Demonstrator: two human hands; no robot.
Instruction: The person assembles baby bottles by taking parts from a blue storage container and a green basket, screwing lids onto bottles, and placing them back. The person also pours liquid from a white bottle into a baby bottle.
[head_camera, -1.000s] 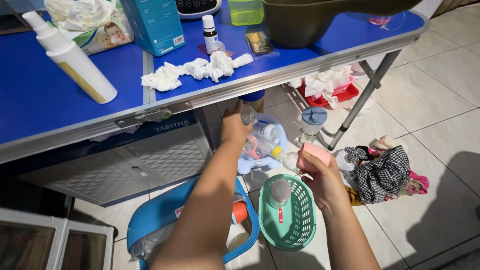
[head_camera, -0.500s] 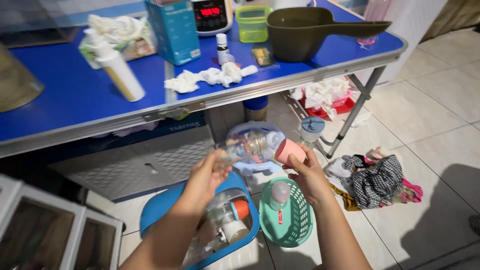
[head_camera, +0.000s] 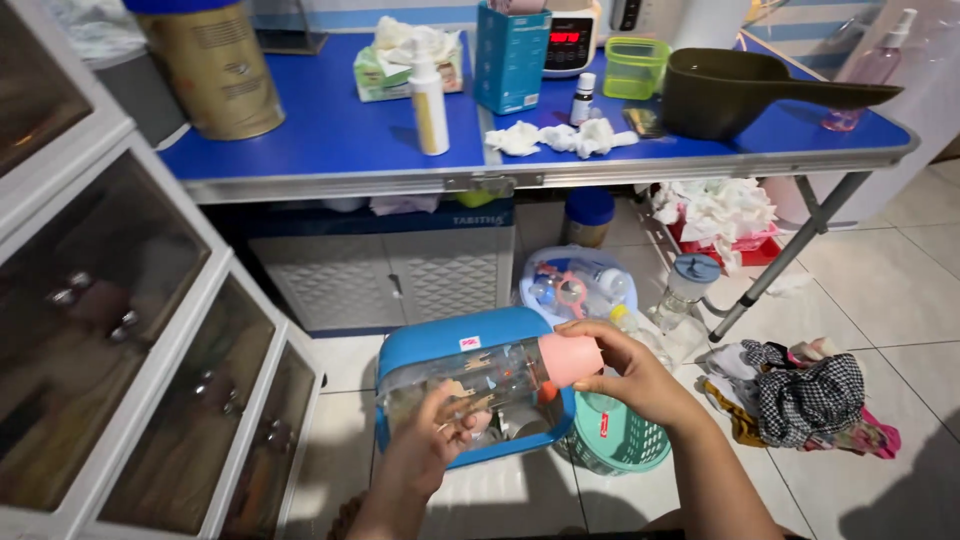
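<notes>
The clear plastic baby bottle with printed figures (head_camera: 490, 385) lies almost on its side in the air, between the two hands and above the blue plastic tub with a transparent front (head_camera: 440, 345) that stands on the tiled floor. The left hand (head_camera: 440, 440) holds the bottom end of the bottle; its fingers (head_camera: 462, 418) are curled closed around the clear body from below. The right hand (head_camera: 630, 375) holds the other end, with the fingers (head_camera: 585, 335) wrapped over the round pink cap (head_camera: 570, 360) and the thumb pressing under it, so the cap sits inside this grip. The bottle is pointing with the cap to the right and a little upward. Just beside the right hand, lower, stands a small green plastic basket (head_camera: 615, 440). Behind the bottle, near the leg of the counter, is a round pale blue basin with bottle parts (head_camera: 575, 285) inside it. The blue folding counter (head_camera: 340, 140) is well apart, higher in the view, and carries a dark olive plastic scoop with a long handle (head_camera: 740, 92) and some crumpled white tissues (head_camera: 560, 137). A heap of checked black and white cloth (head_camera: 805, 395) lies on the floor at the right.
</notes>
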